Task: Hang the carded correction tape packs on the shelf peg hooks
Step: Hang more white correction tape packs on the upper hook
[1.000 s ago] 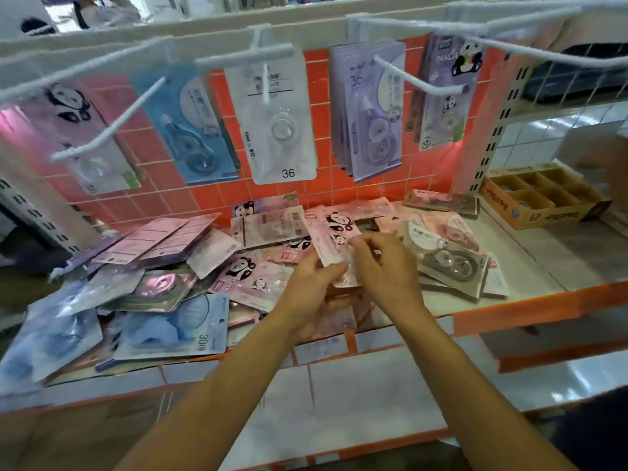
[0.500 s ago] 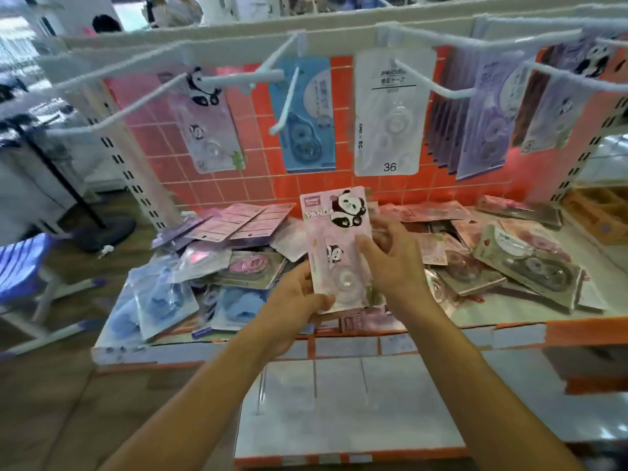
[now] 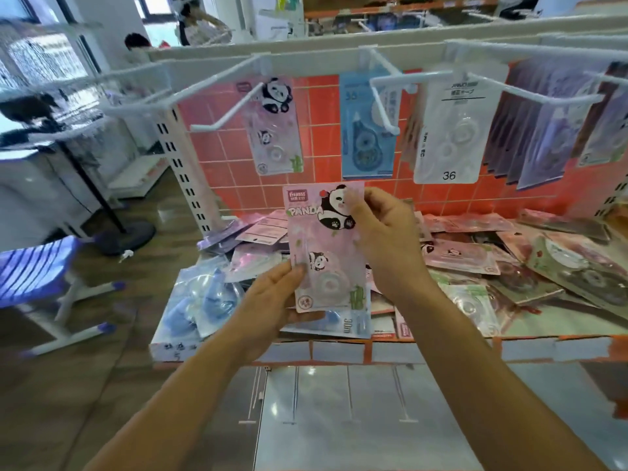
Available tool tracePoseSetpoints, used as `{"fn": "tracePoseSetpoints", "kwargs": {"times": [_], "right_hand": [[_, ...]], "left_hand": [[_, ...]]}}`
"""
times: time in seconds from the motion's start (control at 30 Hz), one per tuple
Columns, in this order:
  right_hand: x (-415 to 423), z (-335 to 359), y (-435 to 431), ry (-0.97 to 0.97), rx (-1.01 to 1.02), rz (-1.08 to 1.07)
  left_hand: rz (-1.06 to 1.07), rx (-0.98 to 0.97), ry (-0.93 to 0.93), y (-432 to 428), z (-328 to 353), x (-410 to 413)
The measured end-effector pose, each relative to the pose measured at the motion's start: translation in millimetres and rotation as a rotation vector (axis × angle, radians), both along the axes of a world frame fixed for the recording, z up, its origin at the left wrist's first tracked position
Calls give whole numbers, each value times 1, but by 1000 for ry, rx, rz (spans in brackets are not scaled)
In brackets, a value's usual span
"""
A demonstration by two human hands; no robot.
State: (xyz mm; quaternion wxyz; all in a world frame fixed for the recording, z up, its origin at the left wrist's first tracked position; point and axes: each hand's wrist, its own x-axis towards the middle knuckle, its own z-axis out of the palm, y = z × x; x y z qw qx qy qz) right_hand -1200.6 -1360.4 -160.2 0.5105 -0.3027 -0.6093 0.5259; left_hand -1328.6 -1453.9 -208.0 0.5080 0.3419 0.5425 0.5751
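Both hands have raised the panda pack (image 3: 326,246) higher than half a second ago, and it now stands upright above the pile with its top edge just under the row of hanging packs. The left hand (image 3: 272,307) grips the pack's lower left corner, thumb on the front and fingers curled behind. The right hand (image 3: 387,239) pinches the upper right edge, its fingertips over the printed panda near the top.

Up and a little left of the left hand, a bare peg hook (image 3: 237,105) juts out, and a hung panda pack (image 3: 272,130) is just behind it. Above the right hand hangs a blue pack (image 3: 363,137). Further right is a white pack (image 3: 452,137) marked 36, then a thick bunch of purple packs (image 3: 543,130).

Below and behind both hands, loose packs (image 3: 458,256) lie heaped on the shelf (image 3: 441,348). Pink and green ones are to the right of the right hand, blue ones lie under the left hand, and purple ones are beyond it. Far to the left of the left hand, a stool (image 3: 34,263) stands on the wooden floor.
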Motion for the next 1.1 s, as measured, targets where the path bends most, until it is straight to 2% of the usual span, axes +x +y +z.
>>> {"fn": "tracePoseSetpoints", "kwargs": {"times": [0.13, 0.67, 0.93, 1.1], "right_hand": [[-18, 17, -9, 61, 42, 46], [-50, 74, -47, 119, 432, 99], [-66, 75, -43, 15, 442, 57], [-67, 74, -42, 13, 458, 46]], "left_hand": [[24, 69, 14, -7, 11, -20], [51, 392, 128, -31, 46, -60], [108, 421, 59, -31, 47, -67], [112, 438, 87, -31, 46, -69]]}}
